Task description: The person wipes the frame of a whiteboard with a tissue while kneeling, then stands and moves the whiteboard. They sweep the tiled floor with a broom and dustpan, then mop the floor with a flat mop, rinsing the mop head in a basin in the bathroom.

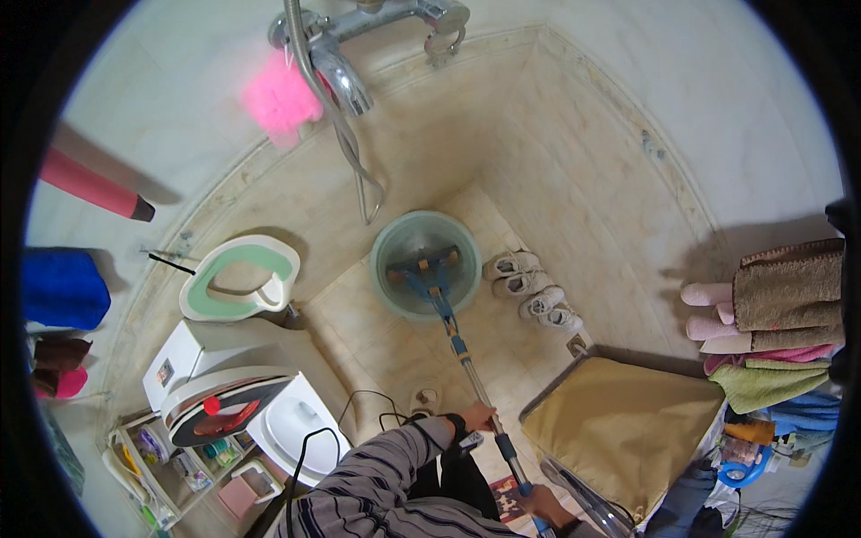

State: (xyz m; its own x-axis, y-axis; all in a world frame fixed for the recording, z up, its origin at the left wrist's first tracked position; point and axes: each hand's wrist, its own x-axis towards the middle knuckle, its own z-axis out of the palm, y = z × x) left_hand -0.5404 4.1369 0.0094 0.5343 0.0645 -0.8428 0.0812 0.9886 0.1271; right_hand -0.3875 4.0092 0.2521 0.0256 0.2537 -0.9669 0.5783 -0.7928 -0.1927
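A mop (482, 384) with a blue and silver pole slants from the lower right up to a round pale-green basin (378, 285). Its dark, flat head sits inside the basin, in what looks like water. My left hand (478, 417), with a dark band at the wrist and a striped sleeve, is closed on the middle of the pole. Farther down, my right hand (541, 504) grips the pole's blue lower part. The undersides of both hands' fingers are partly hidden.
Left of the basin stand a toilet (300, 429) and a shelf unit (170, 466); a green-white toilet seat (240, 278) hangs above. Pale shoes (529, 285) line the right wall near a covered tan hamper (628, 426). A shower hose (345, 134) dangles above the basin. A black cord loops by the toilet.
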